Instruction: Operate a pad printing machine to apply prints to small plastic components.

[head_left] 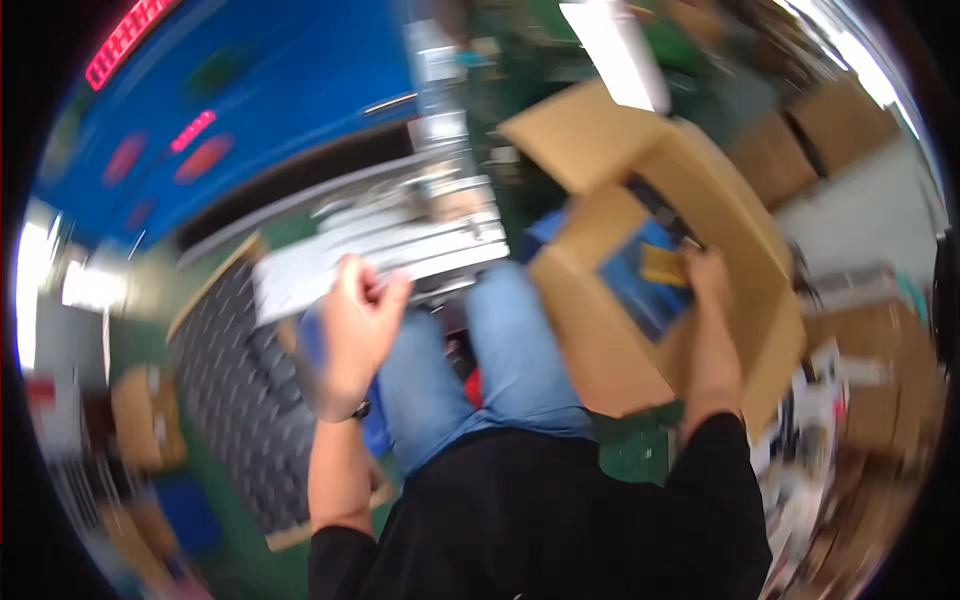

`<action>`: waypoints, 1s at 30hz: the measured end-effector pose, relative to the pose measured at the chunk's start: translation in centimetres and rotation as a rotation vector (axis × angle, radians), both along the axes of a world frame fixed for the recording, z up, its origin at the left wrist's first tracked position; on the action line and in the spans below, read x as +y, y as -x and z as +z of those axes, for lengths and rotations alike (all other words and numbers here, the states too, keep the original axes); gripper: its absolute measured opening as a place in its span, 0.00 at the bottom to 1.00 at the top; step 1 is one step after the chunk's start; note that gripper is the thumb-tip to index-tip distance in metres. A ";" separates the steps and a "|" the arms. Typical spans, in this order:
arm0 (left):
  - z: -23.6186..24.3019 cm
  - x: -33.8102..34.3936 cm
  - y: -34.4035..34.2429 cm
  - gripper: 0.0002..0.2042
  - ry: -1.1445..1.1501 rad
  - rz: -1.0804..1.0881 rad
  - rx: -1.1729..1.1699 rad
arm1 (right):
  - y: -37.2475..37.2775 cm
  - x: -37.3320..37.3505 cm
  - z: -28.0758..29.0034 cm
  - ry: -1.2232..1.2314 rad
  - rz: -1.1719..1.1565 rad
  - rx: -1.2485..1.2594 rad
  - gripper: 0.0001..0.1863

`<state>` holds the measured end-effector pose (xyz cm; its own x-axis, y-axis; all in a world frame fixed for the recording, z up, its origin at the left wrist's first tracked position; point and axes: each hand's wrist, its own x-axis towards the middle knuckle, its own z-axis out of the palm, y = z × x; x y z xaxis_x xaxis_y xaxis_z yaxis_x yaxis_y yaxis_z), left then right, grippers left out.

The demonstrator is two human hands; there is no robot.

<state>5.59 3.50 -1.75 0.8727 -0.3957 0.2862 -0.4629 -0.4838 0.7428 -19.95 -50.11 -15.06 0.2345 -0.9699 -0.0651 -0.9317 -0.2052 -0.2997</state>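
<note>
No text, number or label can be read; motion blur smears them all. On the large blue panel [320,65] at upper left, a row of bright red marks [125,42] runs along the top edge, with a shorter red row [193,131] lower down and two blurred red blotches [204,160] near it, their nature unclear. Pale patches [155,380], possibly labels, mark the cardboard box [135,425] at far left.

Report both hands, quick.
Left hand: partly open, nothing visible in it.
Right hand: at the yellow piece in the box; too blurred to tell if gripping.
</note>
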 end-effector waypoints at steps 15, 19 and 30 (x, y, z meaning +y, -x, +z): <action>-8.4 18.9 0.5 0.25 -0.915 0.711 -0.194 | -3.2 -0.3 1.8 0.280 0.393 -0.108 0.23; -8.4 17.6 -0.2 0.28 -0.983 0.655 -0.034 | -7.1 7.2 6.8 0.308 0.626 -0.443 0.17; -1.1 13.2 -0.8 0.20 0.162 0.406 0.017 | -23.6 25.6 14.8 -0.604 1.173 -1.012 0.25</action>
